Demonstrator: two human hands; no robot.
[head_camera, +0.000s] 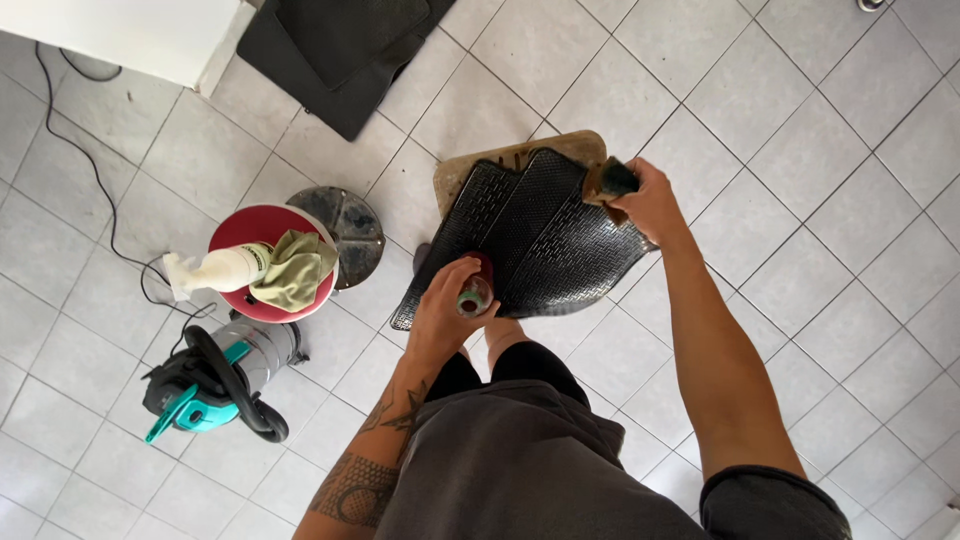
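A black ribbed rubber car mat (530, 235) lies on a small wooden stool top (455, 175) in front of me. My left hand (445, 305) grips a small dark red can with a greenish top (476, 290) at the mat's near edge. My right hand (650, 200) presses a dark round applicator sponge (608, 180) on the mat's far right corner.
A red round stool (240, 230) to the left carries a white spray bottle (220, 270) and a greenish cloth (295, 268). A grey and teal vacuum cleaner (215, 385) with a black hose stands below it. More black mats (340, 50) lie at the top, a round dark disc (345, 225) beside the stool.
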